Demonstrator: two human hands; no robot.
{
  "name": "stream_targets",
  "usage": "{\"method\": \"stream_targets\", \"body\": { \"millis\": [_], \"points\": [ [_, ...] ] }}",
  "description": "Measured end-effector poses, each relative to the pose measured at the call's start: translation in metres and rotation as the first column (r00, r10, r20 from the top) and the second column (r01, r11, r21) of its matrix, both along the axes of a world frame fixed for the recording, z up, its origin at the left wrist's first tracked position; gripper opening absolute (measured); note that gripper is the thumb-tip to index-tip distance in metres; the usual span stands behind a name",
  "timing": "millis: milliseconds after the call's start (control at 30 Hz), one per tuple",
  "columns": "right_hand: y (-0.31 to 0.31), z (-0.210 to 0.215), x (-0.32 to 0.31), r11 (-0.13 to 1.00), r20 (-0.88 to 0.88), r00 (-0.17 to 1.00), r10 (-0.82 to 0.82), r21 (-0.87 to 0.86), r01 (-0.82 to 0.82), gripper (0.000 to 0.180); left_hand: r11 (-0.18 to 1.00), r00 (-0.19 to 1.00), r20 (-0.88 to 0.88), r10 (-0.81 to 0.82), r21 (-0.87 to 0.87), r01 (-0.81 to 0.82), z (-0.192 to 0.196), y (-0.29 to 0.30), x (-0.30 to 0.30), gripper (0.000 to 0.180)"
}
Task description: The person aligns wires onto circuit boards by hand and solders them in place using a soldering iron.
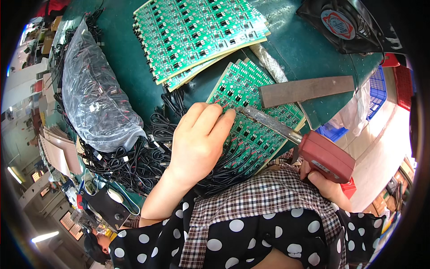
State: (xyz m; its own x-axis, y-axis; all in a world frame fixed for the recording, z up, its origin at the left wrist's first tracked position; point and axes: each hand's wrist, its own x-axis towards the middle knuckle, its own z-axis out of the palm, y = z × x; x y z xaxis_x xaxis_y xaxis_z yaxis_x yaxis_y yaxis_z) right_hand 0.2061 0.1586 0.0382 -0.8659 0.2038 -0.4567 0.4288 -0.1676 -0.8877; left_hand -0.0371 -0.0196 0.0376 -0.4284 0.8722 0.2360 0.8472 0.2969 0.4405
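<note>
My right hand (324, 184) is wrapped round the handle of a dark red soldering gun (327, 154). The gun's long metal shaft slants up and left over a green circuit board panel (255, 143), its tip close to my left fingertips. My left hand (199, 139) is closed over the panel's left part, fingers bent down and pressed together; what they pinch is hidden. Black cables (219, 172) with reddish wire ends run onto the panel's lower part. A dark flat metal bar (309, 91) rests across the panel's upper right edge.
A stack of green circuit board panels (197, 36) lies at the far middle of the green table (118, 27). Left of it sits a clear plastic bag of cables (96, 89), with loose black cables (121, 166) below. A black fan (340, 24) stands far right, near a blue basket (378, 92).
</note>
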Motion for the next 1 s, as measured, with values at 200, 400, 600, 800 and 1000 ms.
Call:
{"method": "stream_targets", "body": {
  "millis": [200,400,600,800,1000],
  "points": [
    [-0.001,0.021,-0.032,0.953,-0.004,0.99,-0.143,-0.269,0.136,0.054,0.998,0.999,0.016,0.03,-0.047,-0.03,0.004,-0.007,0.001,0.03],
    [-0.018,-0.004,-0.001,0.873,-0.101,0.868,-0.485,-0.11,0.475,0.06,0.996,1.0,-0.011,0.018,-0.091,-0.019,0.012,-0.007,0.004,0.027],
    [-0.016,-0.002,0.004,0.903,-0.234,0.872,-0.43,-0.112,0.415,0.055,0.79,0.75,-0.267,0.605,0.324,-0.521,0.051,-0.063,-0.05,0.02],
    [-0.014,-0.01,-0.007,0.924,-0.271,0.884,-0.382,-0.113,0.365,0.054,0.43,0.352,-0.305,0.885,0.244,-0.869,0.064,-0.2,-0.139,0.025],
    [-0.019,-0.002,-0.007,0.918,-0.237,0.889,-0.392,-0.035,0.396,0.058,0.457,0.467,0.048,0.883,0.139,-0.878,0.055,-0.223,-0.176,0.021]
  ]
}}
